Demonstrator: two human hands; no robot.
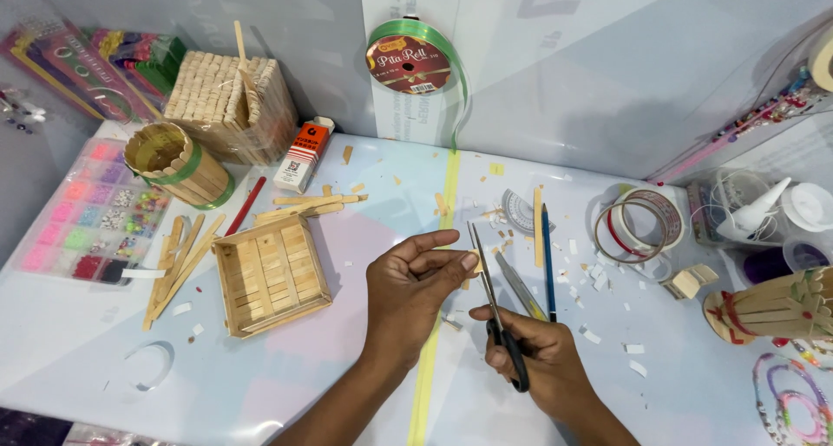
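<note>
My right hand (542, 359) grips black-handled scissors (488, 285), the blades pointing up and away from me. My left hand (415, 283) is beside them, its fingertips pinching a small piece of wooden stick (476, 262) right at the blades. A square tray made of wooden sticks (271, 274) lies to the left of my left hand. Loose wooden sticks (179, 264) lie further left.
A stick-built cylinder (178, 164) and a stick box (230, 103) stand at the back left beside a bead organiser (82, 212). A green ribbon roll (412, 60) hangs on the wall. Tape rolls (638, 225), a pencil (547, 259), a glue bottle (759, 213) and paper scraps lie right.
</note>
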